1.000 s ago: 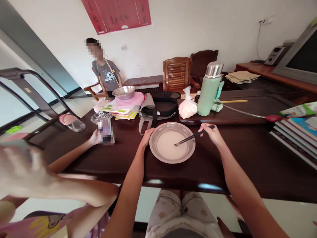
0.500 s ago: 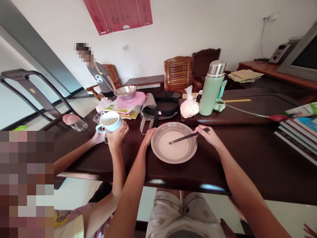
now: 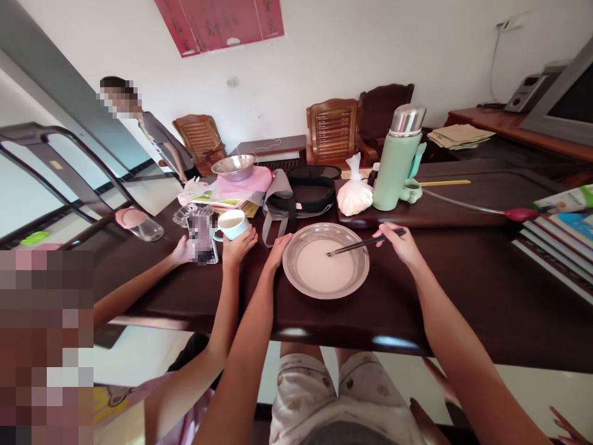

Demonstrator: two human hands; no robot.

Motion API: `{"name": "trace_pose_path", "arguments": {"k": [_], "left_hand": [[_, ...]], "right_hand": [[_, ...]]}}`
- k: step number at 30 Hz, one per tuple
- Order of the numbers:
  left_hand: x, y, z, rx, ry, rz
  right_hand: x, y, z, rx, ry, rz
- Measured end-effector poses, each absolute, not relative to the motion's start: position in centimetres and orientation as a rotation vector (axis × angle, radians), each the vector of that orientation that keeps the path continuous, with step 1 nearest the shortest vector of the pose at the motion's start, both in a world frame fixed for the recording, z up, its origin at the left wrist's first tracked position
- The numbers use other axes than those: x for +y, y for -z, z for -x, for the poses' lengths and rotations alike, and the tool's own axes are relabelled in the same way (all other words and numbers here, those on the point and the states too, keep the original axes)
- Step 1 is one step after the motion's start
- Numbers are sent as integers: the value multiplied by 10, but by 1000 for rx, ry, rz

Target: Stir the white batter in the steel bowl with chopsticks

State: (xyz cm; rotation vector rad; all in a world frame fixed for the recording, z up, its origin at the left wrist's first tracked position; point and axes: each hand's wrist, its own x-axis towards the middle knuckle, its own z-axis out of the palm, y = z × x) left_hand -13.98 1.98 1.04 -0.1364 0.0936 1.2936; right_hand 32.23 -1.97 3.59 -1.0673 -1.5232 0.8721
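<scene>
Evidently, the right hand [image 3: 402, 243] clasps chopsticks [image 3: 354, 246]; the left hand [image 3: 278, 250] touches the bowl [image 3: 326, 293], its grip unclear. The liquid [image 3: 324, 269] likely slops easily, so hold opposite rims.

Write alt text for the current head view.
The left hand rests against a shallow bowl of pale liquid on a dark table while the right hand holds chopsticks over the liquid. To the left, other hands hold a phone and a cup.

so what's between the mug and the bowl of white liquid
The head view shows another person's fingers on the mug, part of a grey strap, then the wearer's left hand at the bowl.
</scene>
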Motion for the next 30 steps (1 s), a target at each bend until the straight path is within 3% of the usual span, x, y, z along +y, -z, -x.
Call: {"name": "trace_pose_path", "arguments": {"k": [6, 30], "left_hand": [[21, -8, 129, 429, -1454, -25], [47, 13, 137, 603, -1463, -284]], "right_hand": [[-22, -37, -318, -1656, -968, 1008], [-21, -37, -322, -1565, -924, 1063]]}}
